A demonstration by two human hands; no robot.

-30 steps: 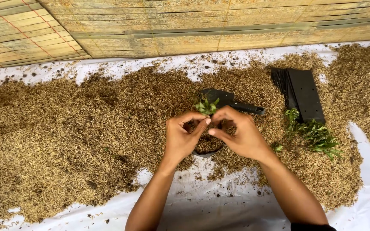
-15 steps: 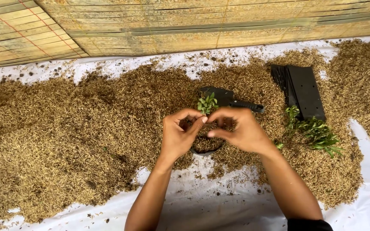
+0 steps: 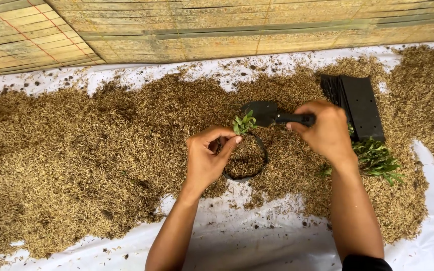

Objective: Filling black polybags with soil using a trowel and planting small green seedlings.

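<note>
A stack of flat black grow bags [image 3: 360, 105] lies at upper right on the rice-husk heap [image 3: 91, 160], which covers a white sheet [image 3: 257, 241]. Loose green cuttings [image 3: 377, 159] lie just below it. Right hand [image 3: 325, 131]: fingers clenched around the black trowel [image 3: 269, 114] handle. Left hand [image 3: 208, 159]: fingers pinch the rim of the round, husk-filled black pot [image 3: 247, 159], centre, with a green seedling [image 3: 243, 123] at its far edge.

Woven bamboo mat [image 3: 277, 25] behind — white ground sheet [image 3: 257, 241], even daylight
</note>
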